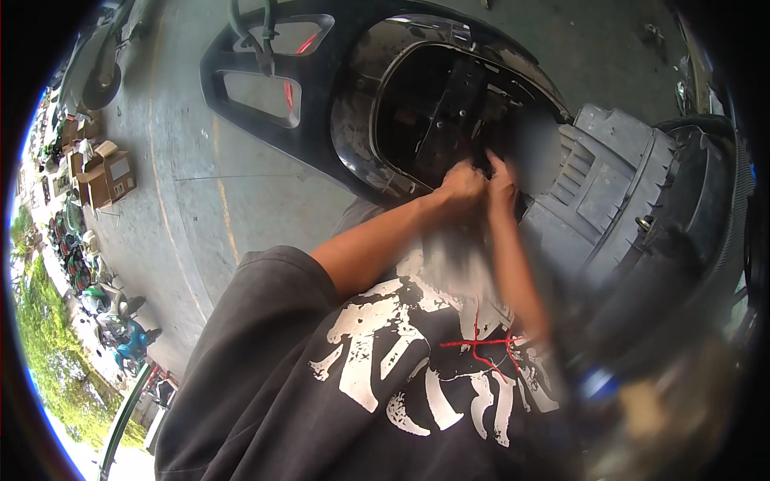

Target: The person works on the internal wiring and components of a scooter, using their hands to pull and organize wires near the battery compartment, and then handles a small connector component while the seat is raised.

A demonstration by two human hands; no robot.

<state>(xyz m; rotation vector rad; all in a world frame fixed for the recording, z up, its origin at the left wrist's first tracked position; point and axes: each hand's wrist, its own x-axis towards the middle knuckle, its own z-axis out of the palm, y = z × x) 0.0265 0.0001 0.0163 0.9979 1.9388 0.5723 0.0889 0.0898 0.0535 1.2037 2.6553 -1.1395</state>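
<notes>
I stand over a scooter whose black body (305, 152) has an oval opening (405, 112) with dark inner parts showing. At the near right edge of that opening, my left hand (464, 183) is closed, knuckles up, with its fingertips out of sight. Right beside it is my right hand (501, 186), its fingers bent inward and one pointing up into the dark opening. The hands nearly touch. Whatever lies between their fingers is too dark and small to make out. A dark bracket (451, 112) with bolts sits inside the opening, beyond my hands.
A grey ribbed plastic section (597, 172) of the scooter lies to the right, with a black curved part (706, 184) beyond it. A dark green bar (261, 44) crosses the rear rack at the top. Cardboard boxes (108, 180) and several parked scooters (120, 329) stand far left.
</notes>
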